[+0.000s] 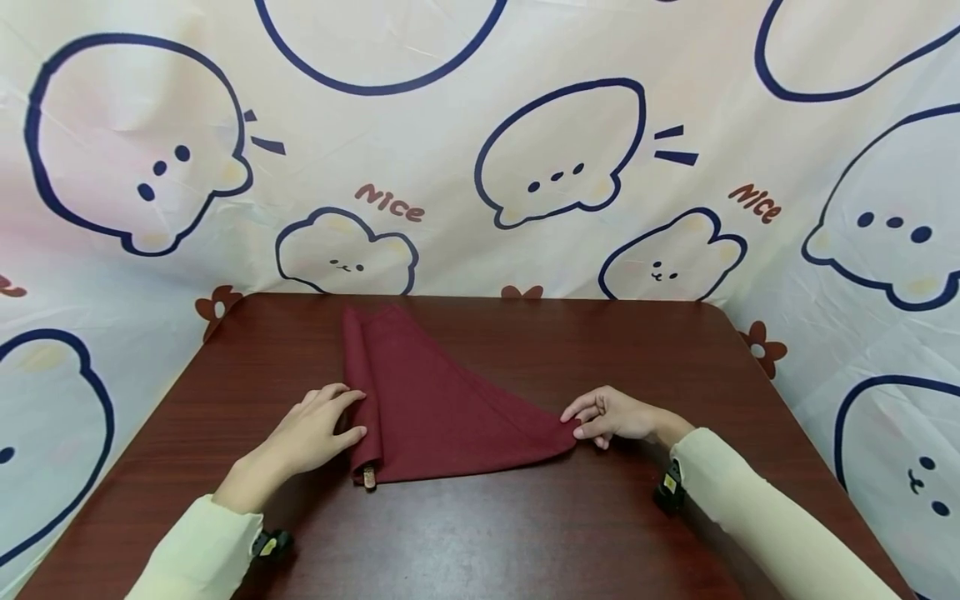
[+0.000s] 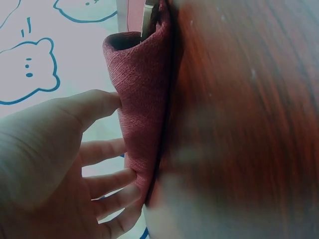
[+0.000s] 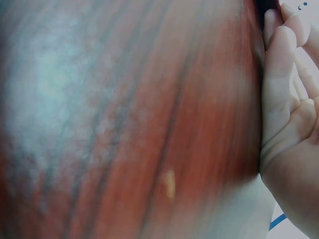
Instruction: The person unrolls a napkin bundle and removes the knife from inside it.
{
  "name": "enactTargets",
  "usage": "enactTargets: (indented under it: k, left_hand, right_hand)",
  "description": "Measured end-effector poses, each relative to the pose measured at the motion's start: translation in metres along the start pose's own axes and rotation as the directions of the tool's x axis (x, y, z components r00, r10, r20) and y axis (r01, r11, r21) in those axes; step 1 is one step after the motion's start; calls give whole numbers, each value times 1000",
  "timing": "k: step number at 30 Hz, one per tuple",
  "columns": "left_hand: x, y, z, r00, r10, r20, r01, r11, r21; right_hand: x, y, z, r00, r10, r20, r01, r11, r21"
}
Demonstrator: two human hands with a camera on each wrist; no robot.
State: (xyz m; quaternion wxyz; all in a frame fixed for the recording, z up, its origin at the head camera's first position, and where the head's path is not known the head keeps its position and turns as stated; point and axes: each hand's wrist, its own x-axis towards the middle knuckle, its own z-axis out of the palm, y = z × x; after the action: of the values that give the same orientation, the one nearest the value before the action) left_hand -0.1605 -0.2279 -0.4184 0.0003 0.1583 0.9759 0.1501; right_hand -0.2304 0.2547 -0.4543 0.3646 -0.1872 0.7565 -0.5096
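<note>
A dark red cloth point(image 1: 457, 417) lies on the table, its left edge rolled into a tube point(image 1: 363, 375). Out of the tube's near end pokes a narrow, flat-looking item point(image 1: 369, 477) with a patterned end; the rest of it is hidden, so its kind is unclear. My left hand point(image 1: 311, 427) rests its spread, nearly straight fingers against the roll's outer side, as the left wrist view also shows along the roll point(image 2: 142, 94). At the cloth's right corner my right hand point(image 1: 611, 415) pinches the fabric between thumb and fingers.
The brown wooden table point(image 1: 480, 533) has rounded far corners. A white curtain point(image 1: 450, 150) printed with blue cartoon outlines hangs behind it and along both sides. Each wrist carries a small black device point(image 1: 670, 487) near the sleeve cuff.
</note>
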Motion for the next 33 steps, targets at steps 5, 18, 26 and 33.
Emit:
enactTargets:
  k: [5,18,26,33]
  left_hand:
    - [-1,-2,0,1000,-1,28,2,1000,-3]
    - [9,7,-1,1000,7,23,-7,1000,-12]
    - [23,21,7,999,51,-6,-51,998,25]
    - [28,29,13,998,65,26,-67,996,66]
  right_hand:
    - [-1,1,1,1000,3,0,-3,1000,9]
    - [0,2,3,1000,6,-3,-6,1000,12]
    - [-1,1,2,1000,1,-5,-1,1000,10]
    - [1,0,0,1000,-1,-1,1,1000,7]
